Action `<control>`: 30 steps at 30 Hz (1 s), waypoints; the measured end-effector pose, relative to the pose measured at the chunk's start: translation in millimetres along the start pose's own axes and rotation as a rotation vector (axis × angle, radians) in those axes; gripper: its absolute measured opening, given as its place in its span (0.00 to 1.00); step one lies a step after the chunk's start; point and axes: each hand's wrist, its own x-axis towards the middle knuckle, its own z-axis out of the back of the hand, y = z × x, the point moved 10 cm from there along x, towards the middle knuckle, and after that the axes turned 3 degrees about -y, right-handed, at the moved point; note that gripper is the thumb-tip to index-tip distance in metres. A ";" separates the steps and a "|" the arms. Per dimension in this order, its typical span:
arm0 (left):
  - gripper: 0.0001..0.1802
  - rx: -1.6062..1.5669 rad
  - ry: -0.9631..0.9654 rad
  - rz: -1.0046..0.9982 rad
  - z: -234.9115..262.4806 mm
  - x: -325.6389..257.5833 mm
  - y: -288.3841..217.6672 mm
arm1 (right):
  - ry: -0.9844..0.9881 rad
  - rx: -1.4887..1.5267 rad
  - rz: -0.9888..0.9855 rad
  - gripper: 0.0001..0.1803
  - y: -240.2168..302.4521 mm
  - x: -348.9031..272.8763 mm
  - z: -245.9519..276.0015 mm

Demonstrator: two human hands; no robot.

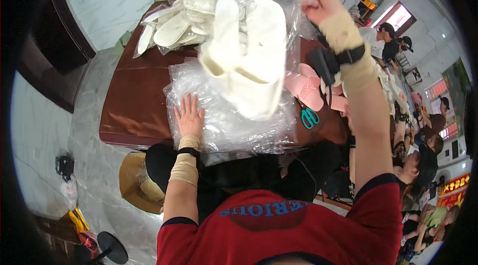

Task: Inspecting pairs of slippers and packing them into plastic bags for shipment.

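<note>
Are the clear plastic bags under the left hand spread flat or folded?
Spread flat: the clear plastic bags lie in a broad, wrinkled layer on the brown table, left hand open over them.

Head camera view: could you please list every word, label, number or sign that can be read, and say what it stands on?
Red T-shirt: blue lettering across the chest, not copied here.
Red banners, far right: yellow characters, small and distorted, not copied.
White slippers, clear plastic bags: no lettering I can make out.

left hand [189, 119]: flat on clear bags [226, 133] | right hand [320, 5]: at bagged white slippers [266, 33] | pink slippers [306, 86]: beside scissors [309, 118]
</note>
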 end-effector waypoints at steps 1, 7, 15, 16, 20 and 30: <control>0.30 0.009 -0.009 0.012 1.9 -4.3 5.3 | -0.269 0.055 0.117 0.17 -11.1 -27.1 8.1; 0.26 -0.043 -0.028 -0.120 -12.9 8.3 -24.7 | -0.346 -0.329 -0.235 0.08 -203.8 -140.8 180.9; 0.26 0.051 0.063 -0.050 -11.3 -1.6 -4.0 | -0.541 -0.726 -0.016 0.06 -232.6 -131.5 205.0; 0.26 0.055 0.056 -0.049 -8.7 -2.5 -2.0 | -0.480 -0.768 0.092 0.06 -230.5 -115.6 190.5; 0.26 0.067 0.067 -0.075 -15.0 8.1 -21.1 | -0.438 -0.952 0.055 0.05 -258.0 -83.5 223.2; 0.24 0.033 0.095 -0.083 -12.4 4.8 -25.5 | -0.287 -1.239 0.010 0.16 -264.5 -80.6 188.6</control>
